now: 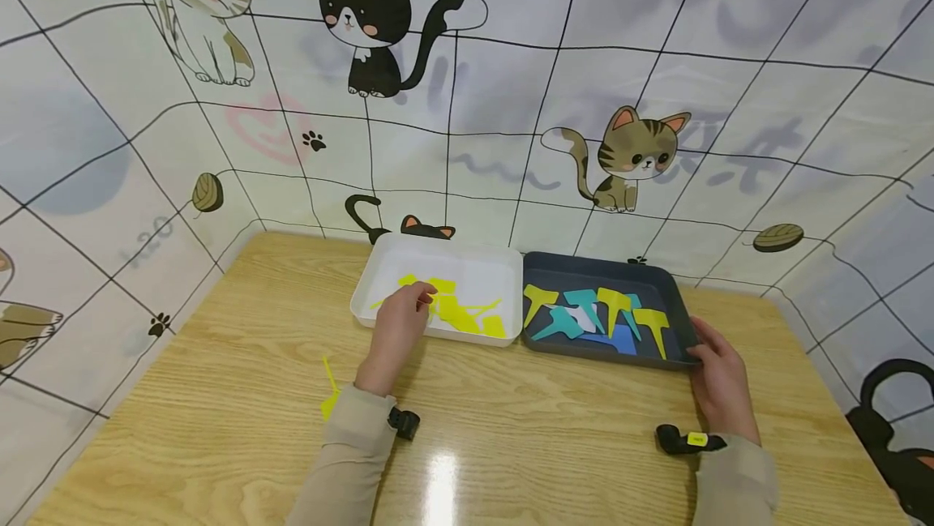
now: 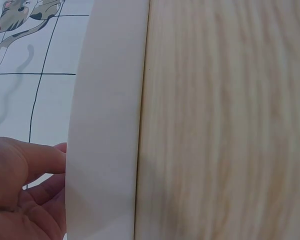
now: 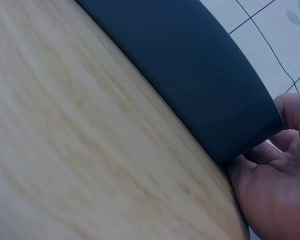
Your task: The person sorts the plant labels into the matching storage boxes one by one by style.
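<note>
My left hand (image 1: 401, 323) reaches over the front wall of a white tray (image 1: 365, 299), among yellow T-shaped plant labels (image 1: 460, 317). The tray wall (image 2: 105, 120) hides its fingertips in the left wrist view, so I cannot tell whether they pinch a label. My right hand (image 1: 722, 372) grips the front right corner of a dark tray (image 1: 606, 267), thumb at the rim and fingers curled beneath the corner (image 3: 260, 130). That tray holds yellow labels (image 1: 613, 303), teal labels (image 1: 562, 323), a blue label (image 1: 622, 339) and a white piece (image 1: 582, 317).
The trays stand side by side at the back of the wooden table (image 1: 525, 429), close to a cat-print backdrop (image 1: 496, 161). Another yellow label (image 1: 331, 404) lies on the table, partly hidden by the left sleeve (image 1: 350, 445).
</note>
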### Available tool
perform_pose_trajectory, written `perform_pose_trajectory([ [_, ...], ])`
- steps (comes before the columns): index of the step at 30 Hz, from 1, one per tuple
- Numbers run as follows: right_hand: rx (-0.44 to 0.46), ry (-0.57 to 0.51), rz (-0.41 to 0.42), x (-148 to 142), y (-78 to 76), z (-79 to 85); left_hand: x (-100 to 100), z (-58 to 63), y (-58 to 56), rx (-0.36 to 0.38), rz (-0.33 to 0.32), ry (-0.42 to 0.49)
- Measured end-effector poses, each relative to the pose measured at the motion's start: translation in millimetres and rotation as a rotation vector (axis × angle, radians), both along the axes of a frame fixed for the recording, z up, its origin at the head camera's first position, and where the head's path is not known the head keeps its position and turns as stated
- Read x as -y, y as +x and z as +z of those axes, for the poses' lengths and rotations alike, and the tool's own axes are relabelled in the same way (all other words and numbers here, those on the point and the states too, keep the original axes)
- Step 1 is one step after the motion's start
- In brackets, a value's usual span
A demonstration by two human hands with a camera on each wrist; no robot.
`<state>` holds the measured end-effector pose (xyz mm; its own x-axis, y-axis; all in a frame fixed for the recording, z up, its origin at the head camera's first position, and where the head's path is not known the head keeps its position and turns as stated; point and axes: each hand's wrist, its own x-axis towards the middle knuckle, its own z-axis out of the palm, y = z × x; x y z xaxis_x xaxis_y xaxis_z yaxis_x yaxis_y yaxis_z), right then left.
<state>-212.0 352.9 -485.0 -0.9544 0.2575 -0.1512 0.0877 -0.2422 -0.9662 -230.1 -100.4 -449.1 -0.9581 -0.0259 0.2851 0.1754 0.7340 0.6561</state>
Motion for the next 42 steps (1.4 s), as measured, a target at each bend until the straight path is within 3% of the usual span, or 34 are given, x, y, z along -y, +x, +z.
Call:
perform_pose_trajectory([
  [6, 0.009, 0.010, -0.005, 1, -0.2, 1.0, 0, -0.6, 0.0, -0.013, 0.001, -0.006],
  [12, 0.014, 0.014, -0.017, 2, -1.5, 0.9, -1, 2.0, 1.5, 0.021, -0.023, 0.025],
  [18, 0.003, -0.004, -0.017, 2, -0.9, 1.1, 6, 15.5, 6.5, 0.001, -0.056, 0.035],
  [22, -0.008, -0.021, -0.013, 1, -0.9, 0.6, 20, 27.2, 11.8, 0.017, -0.048, 0.057],
  [26, -0.005, -0.013, -0.015, 0, -1.0, -0.2, 41, 32.5, 18.8, 0.097, -0.051, 0.061],
  [32, -0.015, -0.019, -0.012, 0, 0.0, -1.3, 70, 32.9, 32.1, 0.227, -0.073, 0.029],
  [42, -0.003, -0.039, -0.010, 0, -0.5, -0.5, 111, 24.4, 50.4, 0.264, -0.090, -0.108],
])
